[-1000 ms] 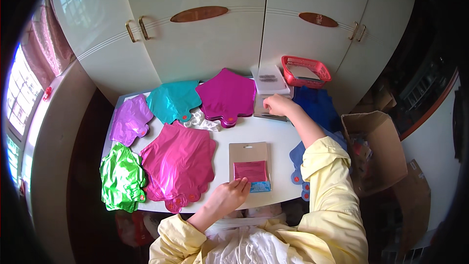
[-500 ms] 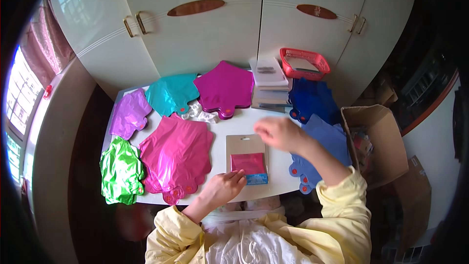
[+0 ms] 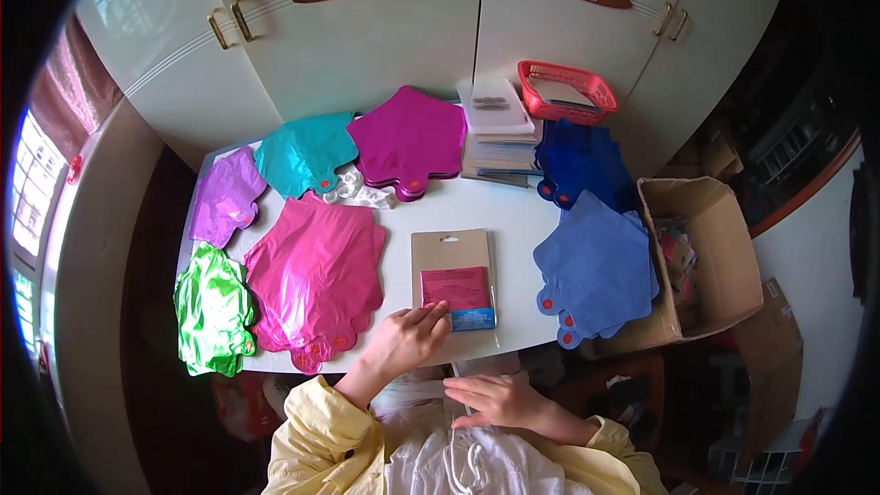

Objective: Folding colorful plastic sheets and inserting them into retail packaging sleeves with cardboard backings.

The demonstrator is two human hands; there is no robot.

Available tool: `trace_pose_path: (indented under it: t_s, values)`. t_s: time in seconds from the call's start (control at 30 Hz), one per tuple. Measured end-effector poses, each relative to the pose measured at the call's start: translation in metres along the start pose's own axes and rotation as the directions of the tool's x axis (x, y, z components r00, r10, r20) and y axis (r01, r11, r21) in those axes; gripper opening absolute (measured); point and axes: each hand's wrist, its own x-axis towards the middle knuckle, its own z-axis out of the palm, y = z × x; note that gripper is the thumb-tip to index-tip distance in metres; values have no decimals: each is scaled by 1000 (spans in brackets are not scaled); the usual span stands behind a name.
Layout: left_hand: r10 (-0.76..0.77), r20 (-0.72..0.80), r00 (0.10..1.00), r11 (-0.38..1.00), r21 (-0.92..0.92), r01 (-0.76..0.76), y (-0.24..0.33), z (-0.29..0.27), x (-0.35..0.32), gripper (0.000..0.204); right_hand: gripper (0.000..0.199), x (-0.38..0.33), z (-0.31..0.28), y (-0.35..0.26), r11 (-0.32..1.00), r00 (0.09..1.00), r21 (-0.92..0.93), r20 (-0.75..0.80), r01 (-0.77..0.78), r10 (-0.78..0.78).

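Note:
A flat package point(image 3: 456, 286) lies on the white table in front of me. It has a brown card with a hanger slot, a folded pink foil piece with a blue band below, and a clear sleeve around them. My left hand point(image 3: 412, 337) is closed, its fingers pressed together on the package's lower left edge. Below the table's front edge, over my lap, my right hand point(image 3: 493, 401) has its fingers stretched out and thumb apart. I see nothing in it. A thin pale strip shows near its fingertips, too faint to name.
Foil balloon stacks lie around: pink point(image 3: 316, 275), green point(image 3: 213, 312), purple point(image 3: 226, 197), teal point(image 3: 302, 154), magenta point(image 3: 408, 142), dark blue point(image 3: 587, 165), light blue point(image 3: 596, 266). Behind stand stacked cards point(image 3: 500, 133) and a red basket point(image 3: 605, 96). Right is a cardboard box point(image 3: 724, 284).
My right hand has come down from above the package's upper right to over my lap, and its fingers have opened. My left hand stays at the package. The view has shifted slightly.

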Motion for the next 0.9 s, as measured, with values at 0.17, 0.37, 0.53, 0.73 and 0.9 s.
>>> trace_pose_path:
  t_s: [0.17,0.37,0.53,0.73,0.9]
  values:
    - [11,-1,1000,1000,26,-11,0,5,-3,12,48,1,10,3,1000,1000,-23,-22,16,-17]
    - [12,14,1000,1000,21,-13,0,6,-3,16,47,0,9,7,997,1000,-81,-26,-11,9]
    - [-32,52,998,999,14,31,2,4,-4,17,45,0,9,2,992,1000,-128,-23,6,-9]
    - [-37,58,998,999,17,36,2,6,-5,19,41,-3,16,9,985,996,-153,-52,-74,67]
    - [4,46,999,998,-59,-1,0,5,-4,17,39,3,8,18,939,981,-294,-118,-182,153]
